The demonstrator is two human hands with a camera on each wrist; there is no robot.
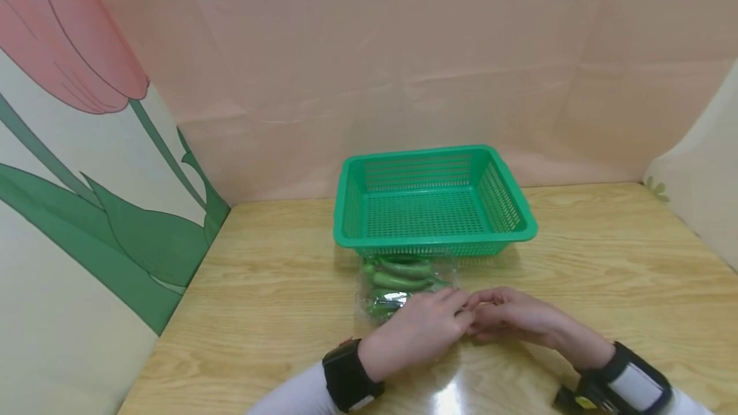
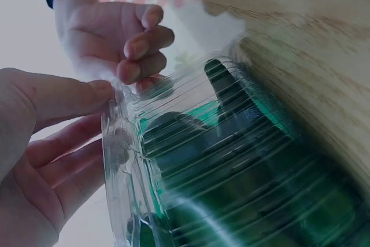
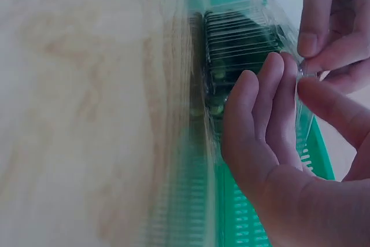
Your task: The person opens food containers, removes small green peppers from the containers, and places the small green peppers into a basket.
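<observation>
A clear plastic clamshell box packed with green peppers lies on the wooden table just in front of a green mesh basket, which is empty. Both hands meet at the box's near right edge. My left hand pinches the box's rim between thumb and fingers. My right hand pinches a thin flap of the same rim, fingers on one side and thumb on the other. In the right wrist view the box lies beside the basket wall.
The wooden table is boxed in by a pink backdrop behind, a tulip-printed panel on the left and a pale panel on the right. Both wrists wear black camera straps.
</observation>
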